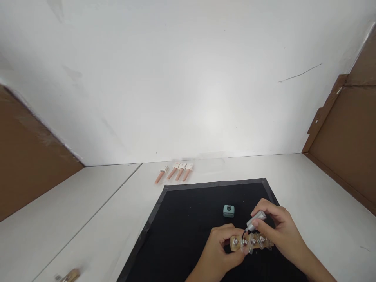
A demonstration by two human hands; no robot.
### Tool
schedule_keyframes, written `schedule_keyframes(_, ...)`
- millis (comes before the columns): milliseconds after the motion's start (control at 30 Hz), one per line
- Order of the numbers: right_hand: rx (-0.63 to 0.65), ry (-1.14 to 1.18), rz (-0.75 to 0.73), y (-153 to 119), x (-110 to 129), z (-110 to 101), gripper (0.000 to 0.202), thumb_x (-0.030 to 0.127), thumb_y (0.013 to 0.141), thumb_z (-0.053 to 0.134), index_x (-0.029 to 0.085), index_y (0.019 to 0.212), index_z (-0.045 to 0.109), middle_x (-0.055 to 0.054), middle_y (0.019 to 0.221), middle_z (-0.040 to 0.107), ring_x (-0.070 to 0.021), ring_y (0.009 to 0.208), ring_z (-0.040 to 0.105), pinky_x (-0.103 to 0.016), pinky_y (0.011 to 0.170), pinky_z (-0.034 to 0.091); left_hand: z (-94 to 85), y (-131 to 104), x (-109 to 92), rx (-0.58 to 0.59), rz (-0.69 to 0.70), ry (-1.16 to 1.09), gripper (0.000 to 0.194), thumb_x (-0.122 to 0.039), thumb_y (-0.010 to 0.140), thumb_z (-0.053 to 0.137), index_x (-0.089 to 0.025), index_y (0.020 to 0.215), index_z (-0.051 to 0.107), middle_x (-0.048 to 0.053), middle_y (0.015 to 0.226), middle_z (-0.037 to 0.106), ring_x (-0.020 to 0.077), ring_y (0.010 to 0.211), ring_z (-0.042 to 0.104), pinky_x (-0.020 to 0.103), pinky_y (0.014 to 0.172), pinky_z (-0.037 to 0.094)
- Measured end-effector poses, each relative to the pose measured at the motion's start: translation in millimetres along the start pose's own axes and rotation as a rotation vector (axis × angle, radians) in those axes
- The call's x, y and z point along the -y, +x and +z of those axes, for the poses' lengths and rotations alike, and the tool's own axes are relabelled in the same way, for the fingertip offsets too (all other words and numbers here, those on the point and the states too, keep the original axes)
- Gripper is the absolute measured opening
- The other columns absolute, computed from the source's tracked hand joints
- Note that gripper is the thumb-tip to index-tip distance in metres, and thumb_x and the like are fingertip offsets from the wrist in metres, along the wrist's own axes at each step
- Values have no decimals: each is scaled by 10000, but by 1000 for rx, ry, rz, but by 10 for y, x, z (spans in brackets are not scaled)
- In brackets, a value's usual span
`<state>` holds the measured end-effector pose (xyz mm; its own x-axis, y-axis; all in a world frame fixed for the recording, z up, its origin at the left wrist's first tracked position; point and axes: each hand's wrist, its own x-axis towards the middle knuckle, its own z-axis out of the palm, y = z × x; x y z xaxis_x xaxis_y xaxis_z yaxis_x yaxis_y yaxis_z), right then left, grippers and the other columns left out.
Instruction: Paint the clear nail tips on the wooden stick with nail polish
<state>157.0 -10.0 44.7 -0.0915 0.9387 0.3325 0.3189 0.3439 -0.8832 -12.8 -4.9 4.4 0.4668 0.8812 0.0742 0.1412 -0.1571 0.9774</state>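
My left hand (221, 248) is closed on the left end of a gold-coloured holder (234, 243) that bears several clear nail tips (252, 243) on small round mounts. From the right, my right hand (279, 227) pinches a silver cap (256, 220) with a thin dark brush pointing down. The brush end meets one of the leftmost tips; whether it touches is too small to tell. A small teal bottle (228, 211) with an open dark neck stands on the black mat (188, 219), just beyond my hands.
Several pink bottles with white caps (180, 172) lie on the white table (141, 203) past the mat's back left corner. A blurred gold object (70, 275) lies at the lower left. Brown cardboard panels (346, 145) flank the table.
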Motion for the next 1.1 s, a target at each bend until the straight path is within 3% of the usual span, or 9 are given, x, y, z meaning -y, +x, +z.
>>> schedule_keyframes(133, -33, -23, -4, 12, -22, -11, 97, 266, 748, 629, 201, 676, 632, 10, 588, 547, -152, 544, 520, -259, 529, 462, 14, -14, 12, -24, 23, 38, 129, -208, 641, 606, -119, 634, 699, -29, 550, 400, 96, 503, 380, 220, 491, 307)
schedule_keyframes(300, -39, 15, -24, 6, -14, -13, 207, 352, 791, 625, 194, 657, 614, 8, 587, 524, -145, 535, 514, -248, 502, 454, -13, -19, 35, 3, 1, 39, 151, -215, 651, 615, -125, 709, 721, -15, 593, 435, 105, 523, 412, 217, 500, 330)
schedule_keyframes(433, 66, 96, -13, -16, 15, 2, 297, 446, 809, 600, 196, 651, 582, 23, 603, 469, -119, 490, 481, -224, 435, 425, -11, -1, -20, -26, -26, 55, 195, -198, 624, 619, -124, 754, 745, -9, 587, 466, 107, 517, 419, 226, 511, 342)
schedule_keyframes(567, 115, 79, 6, -32, 4, 15, 277, 435, 806, 608, 200, 661, 585, 24, 615, 456, -120, 510, 470, -214, 415, 407, 23, 13, -50, -51, -18, 66, 188, -187, 605, 605, -128, 711, 749, -12, 558, 461, 105, 498, 415, 230, 505, 343)
schedule_keyframes(900, -5, -66, -29, 4, -38, 0, 193, 309, 784, 615, 199, 628, 585, 12, 578, 531, -149, 534, 506, -262, 517, 446, 28, -6, -32, -8, 37, 89, 166, -220, 642, 607, -126, 678, 738, -18, 555, 432, 109, 506, 412, 230, 502, 323)
schedule_keyframes(1000, -52, -58, -9, 7, -41, -3, 225, 360, 777, 630, 199, 623, 597, 6, 574, 543, -160, 538, 523, -269, 518, 459, 30, -5, 23, -46, 55, 74, 161, -219, 627, 613, -127, 670, 738, -20, 546, 427, 102, 492, 403, 229, 490, 319)
schedule_keyframes(1100, -139, 28, 53, 8, -37, -12, 298, 478, 772, 622, 204, 653, 626, -8, 589, 584, -166, 528, 551, -270, 508, 476, 13, -13, 103, -66, 23, 13, 219, -244, 625, 643, -142, 781, 758, -3, 581, 491, 106, 506, 434, 226, 493, 344)
